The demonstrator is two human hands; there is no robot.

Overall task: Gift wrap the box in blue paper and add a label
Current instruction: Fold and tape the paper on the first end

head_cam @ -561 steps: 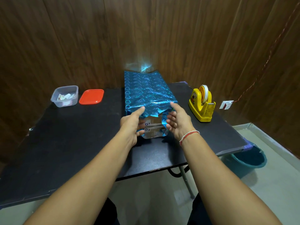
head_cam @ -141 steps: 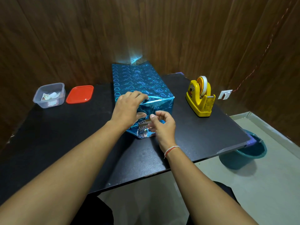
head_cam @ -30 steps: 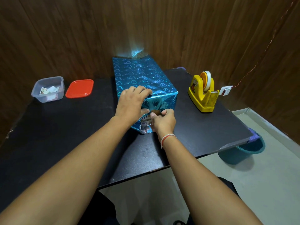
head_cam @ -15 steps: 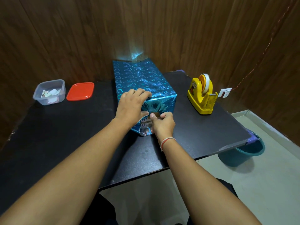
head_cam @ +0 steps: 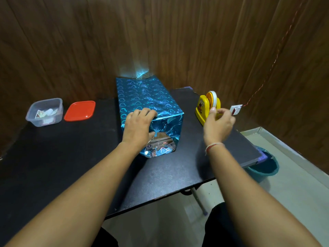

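Blue foil paper (head_cam: 142,94) already covers the top and long sides of the box (head_cam: 161,136), which sits near the middle of the black table (head_cam: 53,157), toward its back edge. By my reading the near end is only part closed: side flaps are folded in, yet a patch of brown cardboard shows between them and the bottom flap lies loose on the table. The left hand (head_cam: 138,125) presses down over the near top edge, fingers curled on the folded paper. The right hand (head_cam: 218,122) is at the yellow tape dispenser (head_cam: 204,107) by the right edge, thumb and fingertips pinched together, probably on the tape end, though the strip itself is too faint to see. Left to do: taping this end, the far end, which is hidden, and the label. A clear tub (head_cam: 45,112) at the back left corner holds small papers I cannot identify
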